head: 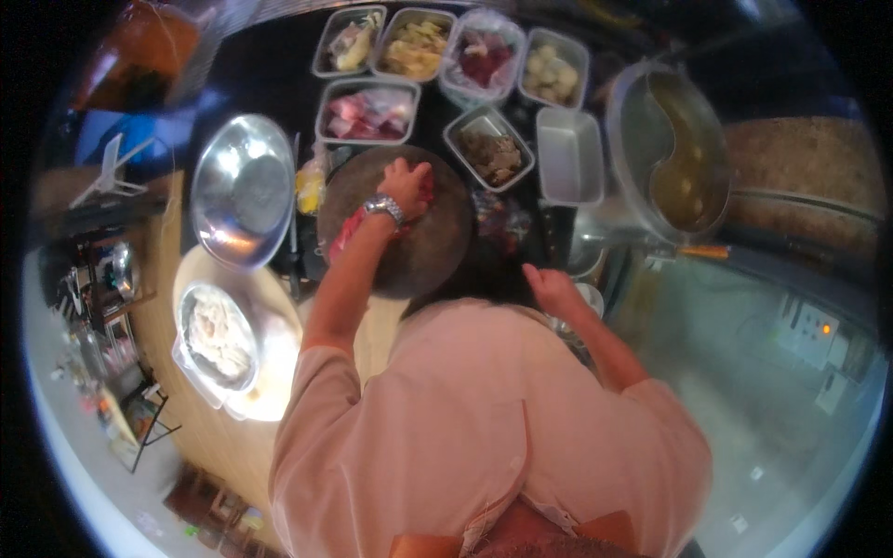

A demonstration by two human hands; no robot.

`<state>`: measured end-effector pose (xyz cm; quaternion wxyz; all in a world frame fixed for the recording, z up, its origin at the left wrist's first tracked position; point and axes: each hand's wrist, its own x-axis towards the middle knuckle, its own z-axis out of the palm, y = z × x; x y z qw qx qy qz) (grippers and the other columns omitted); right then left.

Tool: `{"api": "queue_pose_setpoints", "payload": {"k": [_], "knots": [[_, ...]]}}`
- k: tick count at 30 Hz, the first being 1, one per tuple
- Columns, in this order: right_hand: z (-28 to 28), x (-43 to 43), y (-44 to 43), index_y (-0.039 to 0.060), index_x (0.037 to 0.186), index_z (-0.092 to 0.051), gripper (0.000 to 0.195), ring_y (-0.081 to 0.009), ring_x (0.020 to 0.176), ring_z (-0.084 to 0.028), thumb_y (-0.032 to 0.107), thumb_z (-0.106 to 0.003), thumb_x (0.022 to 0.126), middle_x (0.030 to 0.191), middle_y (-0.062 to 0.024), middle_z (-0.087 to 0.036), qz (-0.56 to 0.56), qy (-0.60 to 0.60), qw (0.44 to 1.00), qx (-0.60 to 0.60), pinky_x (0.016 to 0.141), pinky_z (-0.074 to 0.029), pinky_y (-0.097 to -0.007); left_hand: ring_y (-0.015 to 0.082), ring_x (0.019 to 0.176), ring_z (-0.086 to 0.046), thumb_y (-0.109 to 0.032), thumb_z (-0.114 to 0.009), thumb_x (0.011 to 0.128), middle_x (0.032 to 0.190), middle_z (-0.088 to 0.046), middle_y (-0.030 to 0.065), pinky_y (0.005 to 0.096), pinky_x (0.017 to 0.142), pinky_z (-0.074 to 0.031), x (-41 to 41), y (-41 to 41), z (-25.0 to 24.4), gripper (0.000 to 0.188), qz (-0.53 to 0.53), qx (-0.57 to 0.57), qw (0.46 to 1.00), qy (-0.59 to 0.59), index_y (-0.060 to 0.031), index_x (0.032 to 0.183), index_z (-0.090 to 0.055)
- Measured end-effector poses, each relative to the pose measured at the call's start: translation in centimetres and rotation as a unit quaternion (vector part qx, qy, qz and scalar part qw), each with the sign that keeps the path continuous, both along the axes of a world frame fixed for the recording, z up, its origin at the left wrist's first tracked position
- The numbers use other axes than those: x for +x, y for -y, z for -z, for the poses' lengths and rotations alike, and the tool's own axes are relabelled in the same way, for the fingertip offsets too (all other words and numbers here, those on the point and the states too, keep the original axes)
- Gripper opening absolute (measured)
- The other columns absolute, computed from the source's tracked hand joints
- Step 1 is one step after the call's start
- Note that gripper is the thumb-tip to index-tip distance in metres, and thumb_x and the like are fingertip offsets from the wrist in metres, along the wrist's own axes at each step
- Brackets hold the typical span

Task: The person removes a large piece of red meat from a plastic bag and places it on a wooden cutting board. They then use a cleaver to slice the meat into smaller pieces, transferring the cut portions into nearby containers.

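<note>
My left hand (407, 187), with a metal watch at its wrist, is over a round chopping board (436, 244) and grips a piece of red raw meat (427, 187). More red meat (347, 231) lies on the board's left side, partly under my forearm. My right hand (553, 289) is off the board, near the table edge at the right, its thumb or a finger pointing up; whether it holds anything cannot be made out. Just beyond the board stands a tray of brown meat pieces (492, 157), and behind my left hand a tray of pink meat (370, 113).
An empty metal tray (570, 157) and a divided pot of broth (691, 167) stand right. Trays of food, one with pale balls (551, 73), line the back. Left are a large steel bowl (244, 192), a yellow-marked bag (309, 188) and a bowl of whitish food (218, 338) on a stool.
</note>
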<state>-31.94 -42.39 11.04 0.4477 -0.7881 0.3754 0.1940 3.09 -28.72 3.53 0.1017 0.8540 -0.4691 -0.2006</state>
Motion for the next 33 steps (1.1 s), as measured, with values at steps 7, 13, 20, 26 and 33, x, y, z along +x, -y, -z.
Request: {"api": "queue_pose_setpoints", "payload": {"k": [7, 13, 20, 26, 33], "knots": [[0.9, 1.0, -0.1, -0.0038, 0.085, -0.069, 0.066, -0.0518, 0.091, -0.062, 0.053, -0.043, 0.106, 0.089, -0.0307, -0.067, -0.021, 0.006, 1.0, -0.019, 0.08, -0.049, -0.053, 0.0424, 0.117, -0.053, -0.023, -0.081, 0.072, 0.124, -0.056, 0.0184, 0.0508, 0.095, -0.054, 1.0, 0.4, 1.5, 0.043, 0.017, 0.021, 1.0, 0.011, -0.017, 0.113, -0.071], [0.8, 1.6, 0.1, -0.0032, 0.086, -0.07, 0.067, -0.0507, 0.091, -0.064, 0.054, -0.042, 0.105, 0.091, -0.0298, -0.068, -0.018, -0.025, 1.0, -0.008, 0.081, -0.049, -0.0524, 0.038, 0.103, -0.064, -0.022, -0.078, 0.074, 0.105, -0.07, 0.0186, 0.0482, 0.09, -0.055, 5.0, -0.8, 3.7, 0.04, -0.098, -0.022, 0.986, -0.135, -0.013, 0.113, -0.073], [0.3, 2.4, -0.2, -0.0026, 0.086, -0.071, 0.067, -0.0497, 0.092, -0.065, 0.054, -0.042, 0.105, 0.093, -0.0296, -0.069, -0.048, 0.008, 0.999, -0.008, 0.082, -0.05, -0.0528, 0.0171, 0.073, -0.068, -0.012, -0.073, 0.08, 0.093, -0.073, 0.0086, 0.0324, 0.062, -0.056, 8.1, -2.2, 1.2, 0.037, -0.243, -0.107, 0.872, -0.411, -0.0045, 0.117, -0.07], [0.9, 3.5, 0.0, -0.0034, 0.088, -0.072, 0.067, -0.049, 0.095, -0.065, 0.055, -0.043, 0.105, 0.096, -0.0295, -0.07, -0.042, -0.01, 0.999, 0.015, 0.085, -0.05, -0.0527, 0.0185, 0.068, -0.066, -0.009, -0.073, 0.08, 0.086, -0.071, 0.0086, 0.0318, 0.061, -0.055, 8.0, -1.5, -1.1, 0.04, -0.267, -0.146, 0.823, -0.479, -0.0033, 0.119, -0.068], [0.2, 5.0, -0.1, -0.0029, 0.09, -0.073, 0.068, -0.0486, 0.097, -0.065, 0.055, -0.042, 0.105, 0.098, -0.0303, -0.07, -0.025, -0.014, 0.999, 0.023, 0.087, -0.05, -0.051, 0.0444, 0.115, -0.06, -0.016, -0.086, 0.069, 0.128, -0.059, 0.0232, 0.0488, 0.094, -0.054, 8.1, -4.0, 4.1, 0.059, -0.086, 0.009, 0.996, 0.004, -0.0163, 0.125, -0.067]]}}
